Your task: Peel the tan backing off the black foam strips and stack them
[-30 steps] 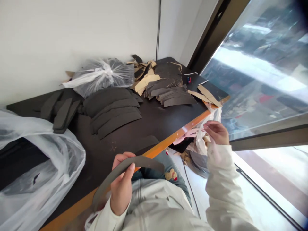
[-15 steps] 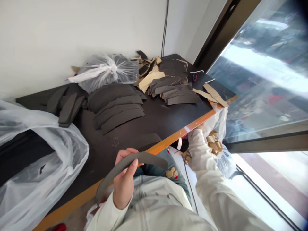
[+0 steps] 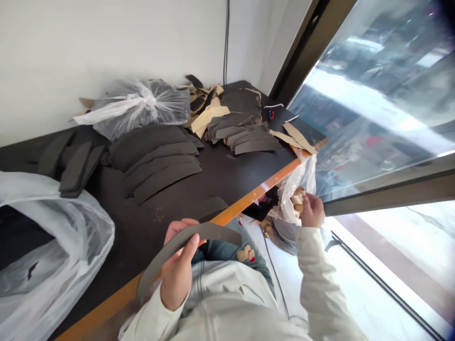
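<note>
Right hand (image 3: pixel 313 211) now shows, beside tan card scraps (image 3: pixel 299 201) in a bag (image 3: pixel 302 177).

The foam strip (image 3: pixel 185 235) is charcoal, the table edge (image 3: pixel 258 198) orange, the jacket (image 3: pixel 227 293) cream with grey stripes.

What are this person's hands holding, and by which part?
The left hand grips a curved dark foam strip around its middle. The right hand is at a white plastic bag of tan scraps; any hold there cannot be told.
</note>
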Tool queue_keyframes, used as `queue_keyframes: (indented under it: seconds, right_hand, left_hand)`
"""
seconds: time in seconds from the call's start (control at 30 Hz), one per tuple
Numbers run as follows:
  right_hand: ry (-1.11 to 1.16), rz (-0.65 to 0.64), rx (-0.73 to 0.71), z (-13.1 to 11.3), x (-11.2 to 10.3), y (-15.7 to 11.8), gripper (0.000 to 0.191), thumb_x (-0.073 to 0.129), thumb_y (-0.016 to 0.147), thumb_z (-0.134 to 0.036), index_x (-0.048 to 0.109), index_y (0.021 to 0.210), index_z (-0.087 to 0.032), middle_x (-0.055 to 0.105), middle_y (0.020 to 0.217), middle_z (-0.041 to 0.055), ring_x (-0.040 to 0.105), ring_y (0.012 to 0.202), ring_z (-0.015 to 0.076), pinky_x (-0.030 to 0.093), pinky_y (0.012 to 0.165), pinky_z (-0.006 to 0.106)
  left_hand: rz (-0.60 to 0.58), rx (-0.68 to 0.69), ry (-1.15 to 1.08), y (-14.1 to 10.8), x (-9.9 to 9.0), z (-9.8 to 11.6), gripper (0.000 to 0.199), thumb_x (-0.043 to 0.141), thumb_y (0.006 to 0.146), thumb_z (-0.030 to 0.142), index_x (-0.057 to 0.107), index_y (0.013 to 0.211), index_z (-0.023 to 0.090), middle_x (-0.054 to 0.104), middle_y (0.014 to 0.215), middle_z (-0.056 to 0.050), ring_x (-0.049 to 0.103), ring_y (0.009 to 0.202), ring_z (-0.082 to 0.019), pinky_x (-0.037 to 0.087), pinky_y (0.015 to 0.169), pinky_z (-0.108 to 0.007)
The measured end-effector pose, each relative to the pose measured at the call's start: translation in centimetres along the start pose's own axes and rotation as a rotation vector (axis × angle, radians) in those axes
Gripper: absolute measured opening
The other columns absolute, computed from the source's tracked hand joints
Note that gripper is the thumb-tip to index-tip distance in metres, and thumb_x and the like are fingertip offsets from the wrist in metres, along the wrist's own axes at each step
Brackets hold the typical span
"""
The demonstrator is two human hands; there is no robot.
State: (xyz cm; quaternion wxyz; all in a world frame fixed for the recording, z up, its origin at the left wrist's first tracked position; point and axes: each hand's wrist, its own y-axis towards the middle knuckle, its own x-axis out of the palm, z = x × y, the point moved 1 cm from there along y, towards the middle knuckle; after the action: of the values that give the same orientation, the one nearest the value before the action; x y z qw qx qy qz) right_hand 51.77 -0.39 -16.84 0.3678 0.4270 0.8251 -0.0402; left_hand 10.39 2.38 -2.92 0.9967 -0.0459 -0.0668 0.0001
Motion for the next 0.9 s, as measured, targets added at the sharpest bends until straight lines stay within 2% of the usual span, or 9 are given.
queue_keyframes:
  seconds: [0.1,0.2,0.27,0.37,0.5,0.6,0.73,0.83,0.9]
  right_hand:
    - [-0.03,0.071,-0.08,-0.9,-0.6,5.3,0.054,0.03,0.093,-0.048,0.046,0.134,-0.016,0.049,0.14,0.0142,0.041,0.133,0.0252,0.029,0.112,0.048]
    - [-0.074,0.013,-0.216,-3.4,1.3,10.5,0.062,0.028,0.094,-0.047,0.033,0.145,-0.013,0.026,0.157,0.0123,0.019,0.147,0.02,0.017,0.12,0.042]
    - [-0.123,-0.056,-0.291,-5.1,3.0,12.4,0.062,0.027,0.093,-0.046,0.038,0.144,-0.013,0.031,0.156,0.0103,0.017,0.147,0.0199,0.016,0.12,0.043]
    - [-0.21,-0.138,-0.341,-6.7,4.7,13.0,0.059,0.029,0.092,-0.047,0.047,0.138,-0.015,0.041,0.15,0.0099,0.023,0.146,0.0244,0.018,0.119,0.048]
    - [-0.319,-0.213,-0.356,-8.1,5.2,12.8,0.063,0.034,0.091,-0.052,0.045,0.14,-0.015,0.038,0.152,0.012,0.025,0.145,0.0292,0.019,0.118,0.052]
    - [-0.381,-0.284,-0.37,-9.8,5.9,13.6,0.07,0.04,0.089,-0.058,0.044,0.14,-0.009,0.038,0.151,0.0181,0.03,0.142,0.0317,0.023,0.117,0.05]
    - [-0.431,-0.341,-0.345,-11.9,6.8,14.9,0.081,0.045,0.084,-0.068,0.046,0.135,-0.004,0.043,0.143,0.0262,0.037,0.136,0.0391,0.028,0.113,0.054]
    - [-0.415,-0.383,-0.321,-12.2,6.5,15.6,0.08,0.048,0.083,-0.068,0.048,0.135,-0.007,0.047,0.141,0.0239,0.042,0.133,0.0385,0.028,0.112,0.054]
    - [-0.369,-0.401,-0.31,-12.0,6.3,15.9,0.077,0.047,0.085,-0.065,0.046,0.138,-0.009,0.044,0.145,0.0212,0.039,0.136,0.036,0.025,0.115,0.052]
  left_hand:
    - [-0.019,-0.009,0.032,-0.2,0.2,-0.2,0.017,0.06,0.088,0.037,0.058,0.092,0.021,0.056,0.102,-0.002,0.059,0.085,-0.016,0.054,0.071,-0.024]
    - [0.003,0.008,0.081,-0.3,0.4,-0.1,0.017,0.061,0.088,0.038,0.059,0.093,0.022,0.057,0.1,-0.002,0.059,0.083,-0.016,0.055,0.07,-0.024]
    - [0.04,0.017,0.088,-0.3,0.6,0.0,0.019,0.062,0.087,0.04,0.06,0.093,0.022,0.057,0.098,-0.001,0.06,0.083,-0.016,0.055,0.07,-0.024]
    - [0.076,0.004,0.051,-0.2,0.8,0.0,0.021,0.063,0.085,0.041,0.06,0.091,0.022,0.058,0.098,-0.001,0.06,0.083,-0.016,0.055,0.069,-0.023]
    - [0.029,-0.034,-0.001,0.2,0.8,-0.7,0.019,0.062,0.087,0.04,0.058,0.092,0.023,0.058,0.097,0.0,0.06,0.086,-0.015,0.054,0.071,-0.022]
    - [-0.018,-0.01,0.015,0.3,0.8,-0.9,0.016,0.061,0.088,0.038,0.058,0.094,0.024,0.057,0.099,0.0,0.059,0.087,-0.015,0.053,0.071,-0.022]
    - [-0.032,0.054,0.014,-0.1,0.7,-0.7,0.014,0.061,0.088,0.036,0.058,0.093,0.023,0.056,0.1,0.0,0.058,0.086,-0.015,0.053,0.07,-0.022]
    - [-0.025,0.043,0.002,-0.4,0.5,-0.6,0.015,0.061,0.088,0.036,0.058,0.091,0.022,0.056,0.097,-0.001,0.057,0.082,-0.015,0.053,0.068,-0.023]
    - [-0.023,0.029,0.021,-0.5,0.2,-0.6,0.016,0.062,0.087,0.036,0.058,0.09,0.022,0.057,0.097,-0.002,0.057,0.081,-0.015,0.053,0.066,-0.023]
